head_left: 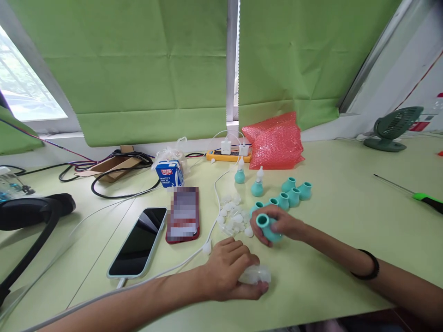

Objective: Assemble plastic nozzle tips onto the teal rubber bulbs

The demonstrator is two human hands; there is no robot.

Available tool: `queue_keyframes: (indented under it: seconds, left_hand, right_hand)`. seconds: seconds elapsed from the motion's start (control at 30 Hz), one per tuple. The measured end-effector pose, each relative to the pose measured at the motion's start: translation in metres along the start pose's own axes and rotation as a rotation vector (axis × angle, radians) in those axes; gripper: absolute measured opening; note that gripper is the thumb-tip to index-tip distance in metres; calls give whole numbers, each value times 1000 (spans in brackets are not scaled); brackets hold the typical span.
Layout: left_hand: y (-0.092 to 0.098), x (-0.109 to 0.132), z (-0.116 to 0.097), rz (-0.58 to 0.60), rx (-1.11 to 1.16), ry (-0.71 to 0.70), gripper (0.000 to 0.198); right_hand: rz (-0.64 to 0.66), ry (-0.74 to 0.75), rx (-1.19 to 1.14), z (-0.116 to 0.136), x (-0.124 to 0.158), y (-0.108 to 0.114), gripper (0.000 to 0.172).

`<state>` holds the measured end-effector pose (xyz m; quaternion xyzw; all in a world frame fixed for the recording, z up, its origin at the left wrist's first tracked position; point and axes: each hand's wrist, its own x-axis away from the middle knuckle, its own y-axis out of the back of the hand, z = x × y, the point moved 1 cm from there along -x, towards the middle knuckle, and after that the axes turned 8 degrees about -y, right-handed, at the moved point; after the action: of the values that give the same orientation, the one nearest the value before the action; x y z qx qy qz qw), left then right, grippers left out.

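My right hand (282, 226) grips a teal rubber bulb (267, 227) with its open mouth turned toward me, just above the pale green table (346, 230). Near the front edge, my left hand (230, 269) rests on the table with its fingers closed around a translucent white plastic piece (256, 275). A pile of several small white tips (233, 216) lies between and beyond the hands. Several more teal bulbs (292, 192) stand in a cluster behind my right hand. Further back stand two bulbs fitted with white tips (248, 180).
Two phones (138, 242) (183, 214) lie at left, one on a white cable. A milk carton (169, 173), cardboard box (112, 167), power strip (228, 156) and pink bubble wrap (275, 140) line the back. At right are a small fan (392, 129) and screwdriver (420, 197).
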<state>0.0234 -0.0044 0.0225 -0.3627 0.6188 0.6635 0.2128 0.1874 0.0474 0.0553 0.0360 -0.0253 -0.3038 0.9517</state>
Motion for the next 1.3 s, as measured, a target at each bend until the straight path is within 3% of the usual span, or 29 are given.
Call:
queue_keyframes:
  seconds: [0.13, 0.23, 0.3, 0.37, 0.5, 0.6, 0.77, 0.93, 1.03, 1.17, 1.23, 1.3]
  left_hand:
    - [-6, -2, 1, 216, -132, 185, 19]
    - [-10, -1, 2, 337, -213, 284, 21]
    - [-12, -1, 3, 375, -243, 311, 23]
    - [-12, 0, 4, 393, -269, 327, 29]
    - [-12, 1, 5, 429, -290, 348, 46]
    - [-12, 1, 6, 468, -264, 353, 42]
    - [-11, 0, 6, 445, -248, 350, 35]
    - [-10, 0, 5, 446, -206, 336, 33]
    - [-8, -1, 4, 448, -186, 343, 32]
    - [-7, -2, 3, 441, -165, 358, 31]
    - [-7, -2, 2, 443, -149, 358, 31]
    - [-6, -2, 2, 440, -134, 357, 31]
  right_hand:
    - [-362, 77, -13, 16, -2, 18, 27]
    - [-674, 133, 274, 28, 0, 30, 22]
    - [-813, 148, 512, 32, -1, 38, 23]
    - [-848, 125, 719, 33, -6, 46, 24]
    - [-766, -48, 1014, 28, -21, 60, 21]
    - [-762, -126, 1146, 23, -28, 64, 22]
    - [-734, -160, 1259, 13, -28, 59, 22]
    - [-715, -153, 1233, 5, -29, 57, 20]
    - [-818, -60, 1211, 8, -29, 58, 21]
    - [-1102, 137, 1296, 16, -25, 61, 25]
    - [-1185, 138, 1371, 16, -24, 66, 31]
    - [-1175, 38, 1404, 12, -25, 74, 34]
